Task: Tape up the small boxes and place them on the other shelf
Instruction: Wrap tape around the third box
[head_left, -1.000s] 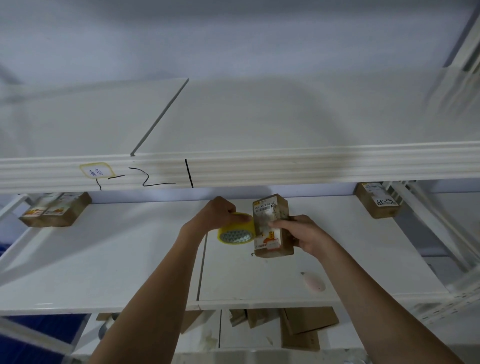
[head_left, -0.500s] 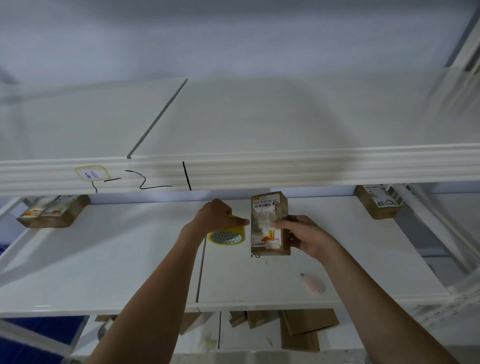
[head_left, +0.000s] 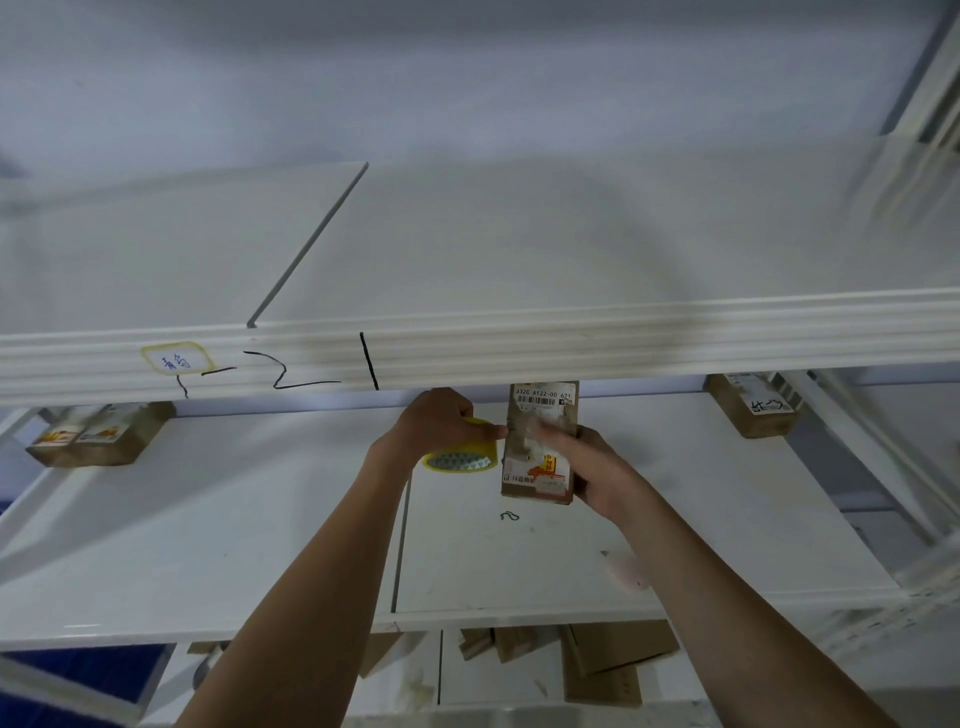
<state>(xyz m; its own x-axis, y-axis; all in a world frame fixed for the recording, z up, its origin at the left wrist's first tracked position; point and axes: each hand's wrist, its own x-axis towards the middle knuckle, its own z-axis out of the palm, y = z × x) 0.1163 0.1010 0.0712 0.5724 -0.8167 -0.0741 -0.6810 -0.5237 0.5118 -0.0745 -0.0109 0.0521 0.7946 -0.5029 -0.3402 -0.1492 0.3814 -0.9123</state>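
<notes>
A small brown cardboard box (head_left: 540, 410) with white and orange labels stands upright over the middle shelf (head_left: 208, 519). My right hand (head_left: 587, 467) grips it from the right, thumb across its front. My left hand (head_left: 439, 423) holds a yellow roll of tape (head_left: 460, 458) just left of the box, its thumb tip reaching the box's left edge. The box's top sits just under the upper shelf's front rail (head_left: 571, 348).
Two small boxes (head_left: 88, 436) lie at the far left of the middle shelf, another labelled box (head_left: 750, 408) at the far right. Flattened cardboard (head_left: 602, 660) lies on the shelf below. A pinkish scrap (head_left: 626, 571) lies near the front edge. The upper shelf top is bare white.
Both hands have risen a little toward the upper rail with the box and tape. The left hand moved closer, its thumb now reaching the box's left edge.
</notes>
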